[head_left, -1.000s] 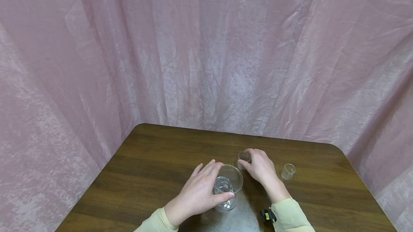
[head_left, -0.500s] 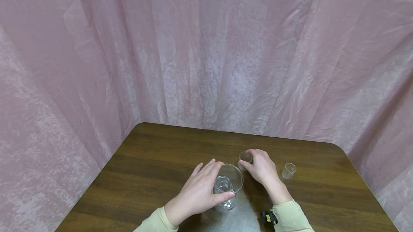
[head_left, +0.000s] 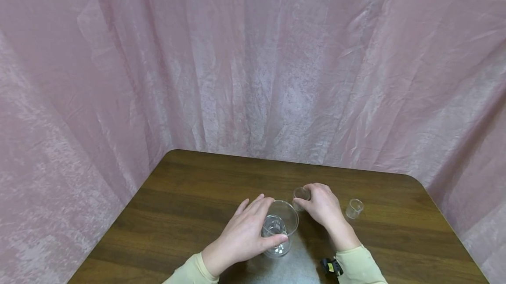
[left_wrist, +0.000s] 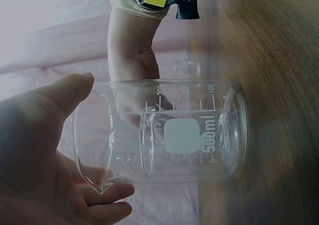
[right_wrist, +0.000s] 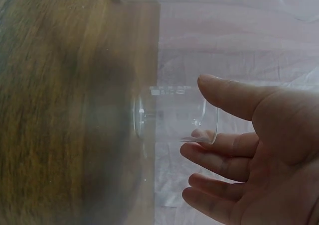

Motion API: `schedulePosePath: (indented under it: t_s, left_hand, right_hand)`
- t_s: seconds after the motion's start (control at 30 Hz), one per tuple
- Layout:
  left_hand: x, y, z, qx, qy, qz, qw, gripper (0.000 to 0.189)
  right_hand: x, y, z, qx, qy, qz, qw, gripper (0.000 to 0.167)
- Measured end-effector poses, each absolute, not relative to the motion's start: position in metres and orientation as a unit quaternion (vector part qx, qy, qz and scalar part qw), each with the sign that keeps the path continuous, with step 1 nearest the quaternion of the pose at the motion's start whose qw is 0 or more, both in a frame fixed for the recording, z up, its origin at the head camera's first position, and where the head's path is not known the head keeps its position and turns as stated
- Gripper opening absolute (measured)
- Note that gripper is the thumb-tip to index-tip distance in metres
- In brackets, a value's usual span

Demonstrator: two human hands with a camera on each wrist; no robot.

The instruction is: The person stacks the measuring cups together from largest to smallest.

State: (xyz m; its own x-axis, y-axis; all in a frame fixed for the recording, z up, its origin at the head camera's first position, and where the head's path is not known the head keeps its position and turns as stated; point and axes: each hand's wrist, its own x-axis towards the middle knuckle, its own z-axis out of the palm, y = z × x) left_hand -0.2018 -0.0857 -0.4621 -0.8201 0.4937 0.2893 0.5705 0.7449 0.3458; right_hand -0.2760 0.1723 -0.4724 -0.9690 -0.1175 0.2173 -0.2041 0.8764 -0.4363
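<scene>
Head view: at the lower centre of the frame, the left grip (head_left: 245, 235) is placed with thumb and fingers curled about the rim of the large beaker (head_left: 289, 221), which is stood on the worktop (head_left: 189, 196). Inside it, a nested beaker (head_left: 273, 226) is seen. Just to the right, the held small beaker (head_left: 301, 196) is pinched near its rim by the right grip (head_left: 322, 205); whether its base is raised cannot be told. Toward the lower right, the spare small beaker (head_left: 354, 209) is seen upright, untouched. For good handling, the large beaker should be braced lightly, and the pinched glass carried upright, squeezed gently and kept clear of the neighbouring rim, where chipping could be caused.
</scene>
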Motion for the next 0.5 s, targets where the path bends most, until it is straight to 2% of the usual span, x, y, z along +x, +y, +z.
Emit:
schedulePosePath:
  t_s: [0.5]
  left_hand:
    - [-0.202, -0.085, -0.462, -0.284, -0.931, -0.211, 0.090, 0.089]
  right_hand:
    - [-0.262, 0.170, -0.445, 0.097, -0.953, 0.263, 0.116, 0.051]
